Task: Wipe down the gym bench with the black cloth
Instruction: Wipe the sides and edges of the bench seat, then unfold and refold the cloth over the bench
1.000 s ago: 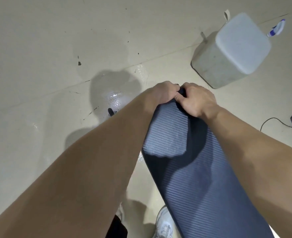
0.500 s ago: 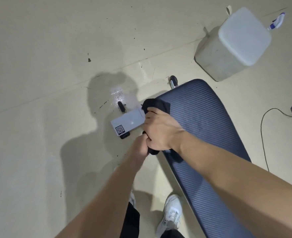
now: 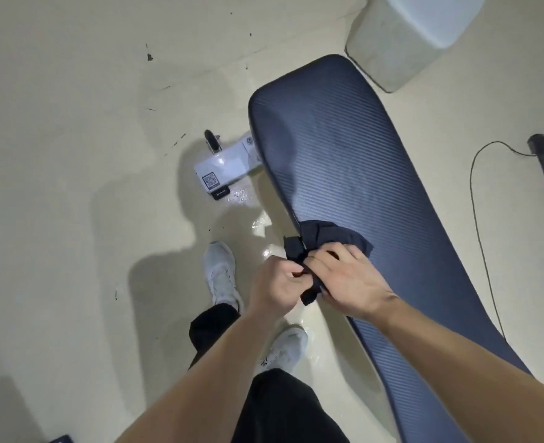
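The gym bench point(image 3: 353, 161) has a long dark blue ribbed pad that runs from the upper middle to the lower right. The black cloth point(image 3: 325, 238) lies bunched on the pad's left edge, partly hanging over it. My right hand point(image 3: 347, 282) rests on the cloth and grips it from the right. My left hand point(image 3: 275, 284) pinches the cloth's hanging part just off the bench's left side. Part of the cloth is hidden between my fingers.
A white bench foot point(image 3: 225, 167) with a QR label and a small wheel sticks out left of the pad. A pale square container point(image 3: 401, 43) stands beyond the bench's far end. A black cable point(image 3: 478, 225) runs along the floor at right. My white shoes point(image 3: 221, 276) stand beside wet floor patches.
Both hands have drawn the cloth back along the bench's left edge, from the far end toward me. The view has shifted so more of the pad shows.
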